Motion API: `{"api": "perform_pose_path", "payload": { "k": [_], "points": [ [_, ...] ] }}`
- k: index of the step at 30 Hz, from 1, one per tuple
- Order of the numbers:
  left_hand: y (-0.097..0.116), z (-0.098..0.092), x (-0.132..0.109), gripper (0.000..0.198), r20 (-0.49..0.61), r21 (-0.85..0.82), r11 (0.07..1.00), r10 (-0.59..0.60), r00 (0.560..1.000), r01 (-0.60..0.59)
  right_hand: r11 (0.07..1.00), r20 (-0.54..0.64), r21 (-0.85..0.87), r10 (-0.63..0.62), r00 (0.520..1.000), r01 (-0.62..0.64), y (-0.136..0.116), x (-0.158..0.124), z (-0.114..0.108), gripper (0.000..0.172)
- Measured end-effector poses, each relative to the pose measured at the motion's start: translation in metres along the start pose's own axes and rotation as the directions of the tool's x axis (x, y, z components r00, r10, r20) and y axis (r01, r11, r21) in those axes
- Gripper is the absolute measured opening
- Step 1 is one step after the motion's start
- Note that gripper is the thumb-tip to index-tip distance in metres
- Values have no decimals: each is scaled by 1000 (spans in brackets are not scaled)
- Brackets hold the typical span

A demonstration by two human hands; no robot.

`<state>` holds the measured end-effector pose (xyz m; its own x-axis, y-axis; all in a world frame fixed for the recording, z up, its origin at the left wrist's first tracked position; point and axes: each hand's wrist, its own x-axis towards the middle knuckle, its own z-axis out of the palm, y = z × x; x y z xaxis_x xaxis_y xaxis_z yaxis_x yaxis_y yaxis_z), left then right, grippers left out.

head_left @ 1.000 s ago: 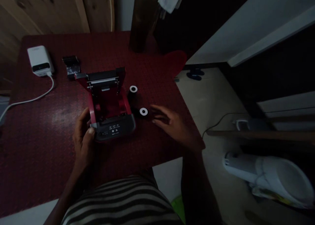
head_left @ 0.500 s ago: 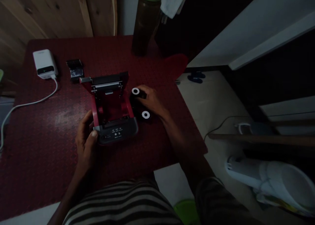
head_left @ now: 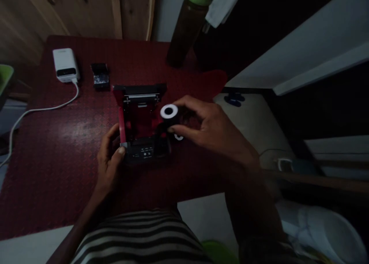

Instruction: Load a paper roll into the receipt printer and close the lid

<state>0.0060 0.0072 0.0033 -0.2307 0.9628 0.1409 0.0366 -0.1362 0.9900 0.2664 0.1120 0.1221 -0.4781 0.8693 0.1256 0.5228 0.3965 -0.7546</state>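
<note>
A small red and black printer (head_left: 145,152) sits on the table with its lid (head_left: 141,90) raised, so its red inner bay shows. My left hand (head_left: 111,158) grips the near left corner, thumb on the black front panel. Between the fingers and thumb of my right hand (head_left: 201,119) is a black ribbon roll (head_left: 169,112) with a white ring-shaped core, held above the printer's right side. A second roll with a white core (head_left: 179,137) shows partly below it, beside the printer; my right hand hides some of it.
On the red patterned table (head_left: 83,171) lie a white power bank (head_left: 65,66) with a white cable and a small black item (head_left: 100,76). At the back stands a dark bottle (head_left: 187,25) with a green lid. The table's right edge drops to a tiled floor with dark slippers (head_left: 234,99).
My right hand has lifted one ribbon roll from beside the printer, up toward the camera and over the printer's right edge. My left hand keeps its grip on the printer. The view has shifted slightly.
</note>
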Motion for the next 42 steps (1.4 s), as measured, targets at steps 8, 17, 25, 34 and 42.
{"api": "perform_pose_path", "payload": {
  "k": [8, 17, 25, 34, 42],
  "points": [
    [-3, -4, -2, 57, 12, 48, 999, 8, 1000, -9, 822, 232, -558, 24, 972, 113, -37, 29, 68, 24],
    [-3, -5, -4, 59, 25, 16, 999, -42, 999, 42, 699, 329, -714, 287, 899, 38, -53, 61, 84, 32],
    [-2, -4, -5, 59, 26, 12, 998, -56, 998, 56, 758, 312, -651, 236, 920, 26, -37, 63, 90, 32],
    [-3, -4, -3, 56, 5, 22, 999, -24, 1000, 24, 959, 357, -114, -203, 912, 258, -12, 21, 58, 34],
    [7, -6, 2, 57, -58, -32, 994, -103, 993, 102, 928, 72, -190, -313, 947, 321, 1, 2, 70, 25]
  ]
}}
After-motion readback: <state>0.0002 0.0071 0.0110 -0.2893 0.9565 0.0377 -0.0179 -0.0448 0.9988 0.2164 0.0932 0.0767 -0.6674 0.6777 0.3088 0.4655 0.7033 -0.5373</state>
